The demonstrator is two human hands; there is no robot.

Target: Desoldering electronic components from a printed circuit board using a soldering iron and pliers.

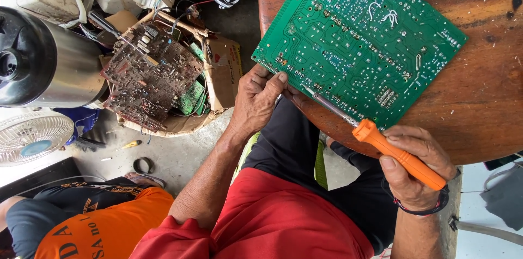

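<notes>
Green, flat and rectangular, the printed circuit board lies solder side up on the round brown wooden counter, its near corner jutting past the counter's edge. The left hand grips that overhanging corner, thumb on top and fingers curled beneath. The right hand is closed around the orange plastic handle of a screwdriver, whose thin metal shaft lies against the board's near edge.

Judging by its look, the board is light and stiff but brittle — it would likely crack if flexed, and the solder points are prickly, so the bare edges and corners seem the safest places to hold. The screwdriver's ridged handle should give a firm grip.

Down on the grey floor, a worn brown cardboard box holds a heap of brownish old circuit boards; a pale label with a red mark sits on its flap. Beside it stand a shiny steel cylindrical appliance and a white fan. Another person in an orange shirt sits nearby — the printing on it is partly hidden.
</notes>
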